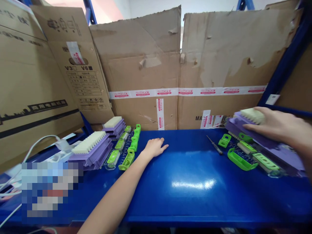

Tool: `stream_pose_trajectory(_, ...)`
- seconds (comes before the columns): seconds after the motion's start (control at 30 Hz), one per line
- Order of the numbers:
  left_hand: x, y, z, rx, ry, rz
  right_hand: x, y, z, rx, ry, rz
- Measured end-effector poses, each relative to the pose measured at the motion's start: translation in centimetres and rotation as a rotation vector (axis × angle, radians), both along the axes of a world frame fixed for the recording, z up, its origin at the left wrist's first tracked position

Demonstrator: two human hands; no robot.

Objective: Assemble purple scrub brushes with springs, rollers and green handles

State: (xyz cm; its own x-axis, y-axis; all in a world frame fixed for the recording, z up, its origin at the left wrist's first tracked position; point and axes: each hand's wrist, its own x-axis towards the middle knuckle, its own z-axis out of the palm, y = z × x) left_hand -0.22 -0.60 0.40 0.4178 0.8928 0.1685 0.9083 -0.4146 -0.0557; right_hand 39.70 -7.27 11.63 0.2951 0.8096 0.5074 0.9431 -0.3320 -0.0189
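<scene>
My left hand [154, 148] rests palm down on the blue tabletop [180, 169], thumb apart from the fingers and nothing under it that I can see. Just left of it runs a row of bright green plastic brackets [128, 159]. At the far right, my right hand [275, 125] is closed around a cream ridged block [252, 115] on top of the purple plastic housings [265, 138]. Its thumb lies along the near side, and the fingers partly hide the block. Below that hand are green-topped clear cases [265, 164] and a loose curved green bracket [241, 161].
A screwdriver [214, 145] lies left of the right-hand parts. Purple housings topped with cream blocks [90, 143] stand on the left, beside white cables [36, 141] and a white plug. Cardboard panels [141, 71] wall the back; blue metal posts [284, 61] frame the shelf.
</scene>
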Motion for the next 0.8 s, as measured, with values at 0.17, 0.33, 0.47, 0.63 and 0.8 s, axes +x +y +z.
stream_pose_trajectory(0.17, -0.1, 0.0, 0.0, 0.003, -0.011, 0.0, -12.1, 2.9, -2.7, -0.132, 0.104, 0.476)
stream_pose_trajectory(0.33, -0.1, -0.3, 0.1, 0.024, -0.033, 0.006, -17.0, 6.9, -7.8, -0.334, 0.195, 0.739)
stream_pose_trajectory(0.47, 0.3, -0.6, 0.2, 0.049, -0.037, 0.014, -17.4, 7.5, -9.3, -0.269, 0.113, 0.701)
stream_pose_trajectory(0.63, 0.9, -1.1, 0.5, 0.112, -0.08, 0.008, -18.0, 6.3, -8.9, -0.136, 0.087, 0.316)
stream_pose_trajectory(0.8, 1.6, -2.3, 1.6, 0.238, -0.245, -0.073, -18.4, 5.0, -7.5, 0.065, 0.167, 0.262)
